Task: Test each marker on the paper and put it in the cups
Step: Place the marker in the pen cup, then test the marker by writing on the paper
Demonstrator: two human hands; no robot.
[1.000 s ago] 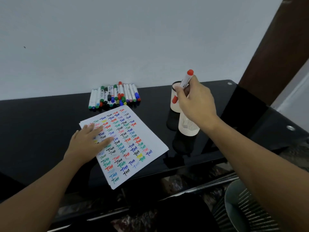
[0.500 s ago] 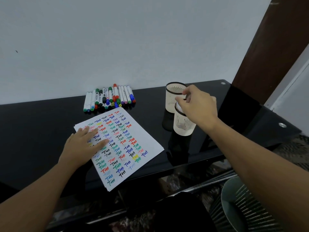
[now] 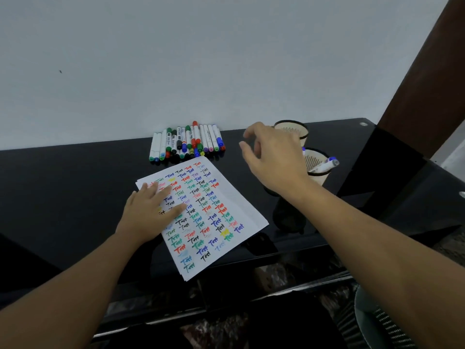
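Against the pale wall, the black desk (image 3: 75, 187) carries our whole setup. A second ago our right hand (image 3: 274, 157) held a red-capped marker above the cups; now it is empty, fingers loosely curled and apart, swinging left away from them. The near cup (image 3: 318, 170) by the desk's right edge shows a blue-tipped marker (image 3: 324, 166) leaning on its rim; the red one must lie inside a cup, out of sight. The far cup (image 3: 292, 131) stands just behind. Our left hand (image 3: 151, 210) stays flat on the paper (image 3: 226, 210), fingers spread, pinning it. We judge one marker done, and the pile of markers (image 3: 187, 144) at the back edge comes next.
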